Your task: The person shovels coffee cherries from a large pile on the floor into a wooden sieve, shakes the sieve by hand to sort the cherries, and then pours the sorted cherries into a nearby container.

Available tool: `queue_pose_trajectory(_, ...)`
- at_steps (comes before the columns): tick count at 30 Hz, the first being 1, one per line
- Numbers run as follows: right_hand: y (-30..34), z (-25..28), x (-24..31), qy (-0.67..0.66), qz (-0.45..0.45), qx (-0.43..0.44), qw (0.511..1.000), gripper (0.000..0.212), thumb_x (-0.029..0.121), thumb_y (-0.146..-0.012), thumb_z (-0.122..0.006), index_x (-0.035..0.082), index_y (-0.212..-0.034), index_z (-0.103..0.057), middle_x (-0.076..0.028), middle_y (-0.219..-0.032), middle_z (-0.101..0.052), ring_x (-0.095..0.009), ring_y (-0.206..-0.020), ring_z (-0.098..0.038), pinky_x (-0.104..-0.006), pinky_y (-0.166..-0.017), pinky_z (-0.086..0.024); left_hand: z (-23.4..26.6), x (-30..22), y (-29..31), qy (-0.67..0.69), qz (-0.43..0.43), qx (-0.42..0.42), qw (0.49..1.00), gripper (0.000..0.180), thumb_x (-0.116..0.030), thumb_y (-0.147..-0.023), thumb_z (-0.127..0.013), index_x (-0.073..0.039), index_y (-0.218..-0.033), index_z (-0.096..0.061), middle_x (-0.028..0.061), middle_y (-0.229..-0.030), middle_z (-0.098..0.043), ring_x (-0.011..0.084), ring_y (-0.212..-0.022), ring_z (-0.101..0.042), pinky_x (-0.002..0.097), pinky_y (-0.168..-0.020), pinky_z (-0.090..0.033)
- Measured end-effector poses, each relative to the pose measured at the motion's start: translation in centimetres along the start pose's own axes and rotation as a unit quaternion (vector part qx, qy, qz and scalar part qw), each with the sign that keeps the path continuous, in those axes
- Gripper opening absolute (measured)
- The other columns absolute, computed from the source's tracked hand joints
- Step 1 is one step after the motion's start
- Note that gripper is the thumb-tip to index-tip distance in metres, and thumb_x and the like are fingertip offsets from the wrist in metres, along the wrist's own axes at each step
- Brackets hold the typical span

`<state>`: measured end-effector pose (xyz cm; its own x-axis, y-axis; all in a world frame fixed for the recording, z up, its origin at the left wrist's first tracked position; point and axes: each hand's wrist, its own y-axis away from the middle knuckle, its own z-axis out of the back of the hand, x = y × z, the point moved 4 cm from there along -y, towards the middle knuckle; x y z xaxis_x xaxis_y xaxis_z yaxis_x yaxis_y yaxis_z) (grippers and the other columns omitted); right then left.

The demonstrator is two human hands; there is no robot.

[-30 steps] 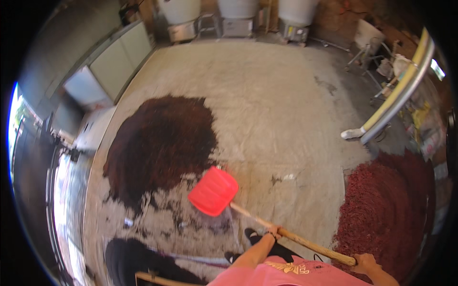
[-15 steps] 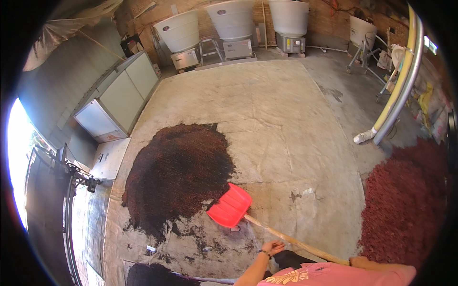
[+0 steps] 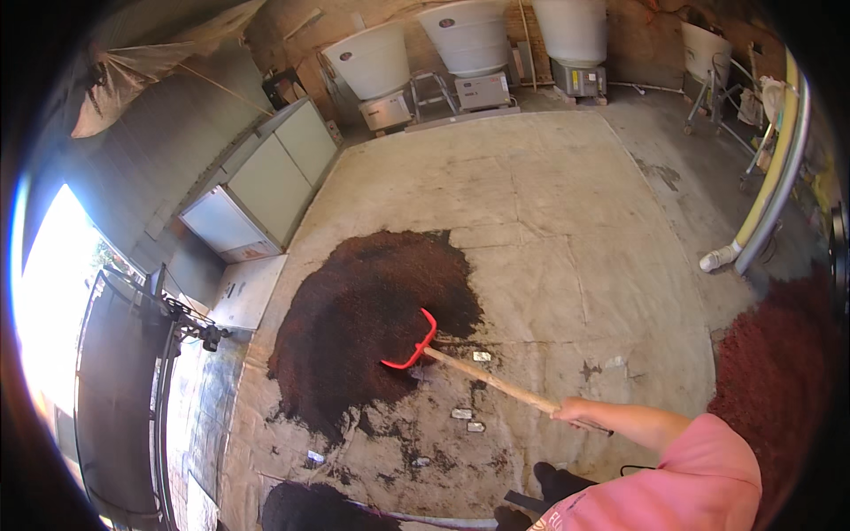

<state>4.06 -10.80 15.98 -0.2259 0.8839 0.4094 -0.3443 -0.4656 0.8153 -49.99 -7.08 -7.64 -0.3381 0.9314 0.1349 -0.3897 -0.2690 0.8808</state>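
My right hand [image 3: 577,413] is closed around the wooden handle [image 3: 496,382] of a shovel, near its end. The handle slants away to the left toward a red shovel blade [image 3: 416,345]. Its blade edge is sunk in a pile of dark brown-black loose material [image 3: 354,310] spread over a pale ground sheet [image 3: 567,230]. Only the curved red back rim of the blade shows; the rest is hidden. My left hand is out of view.
Another heap of reddish loose material [image 3: 770,354] lies at the right. More dark material [image 3: 323,509] is at the near edge. Small pale scraps [image 3: 461,413] dot the sheet. Yellow and grey pipes [image 3: 770,195] stand right; white tubs [image 3: 465,40] line the back; a pale cabinet [image 3: 266,186] stands left.
The shovel blade has turned and moved into the dark pile. My right hand has swung forward with the handle, and my left hand has left the view. Several pale scraps now show.
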Motion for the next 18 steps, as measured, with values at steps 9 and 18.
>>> queue_pose_trajectory(9,2.2,0.1,-3.1,0.058,0.033,-0.035,0.997,0.037,0.039,-0.074,-0.053,0.003,-0.078,-0.060,-0.011,-0.063,-0.060,-0.023,-0.054,-0.058,-0.0359,-0.053,-0.046,15.2,-2.7,6.8,-0.977,-0.118,0.088,-0.155,0.022,-0.006,-0.077,-0.043,0.008,-0.094,-0.044,0.0255,-0.091,-0.053,0.0426,-0.079,-0.055,0.0500,-0.067,-0.048)
queue_pose_trajectory(18,11.2,-2.0,-5.8,0.399,0.155,-0.372,0.824,0.029,0.022,-0.069,-0.053,0.002,-0.091,-0.056,-0.014,-0.083,-0.059,-0.027,-0.083,-0.056,-0.0408,-0.071,-0.043,2.8,-7.7,11.9,-0.979,-0.071,0.189,-0.009,0.019,-0.001,-0.069,-0.040,0.003,-0.087,-0.046,0.0240,-0.080,-0.055,0.0412,-0.070,-0.057,0.0502,-0.057,-0.049)
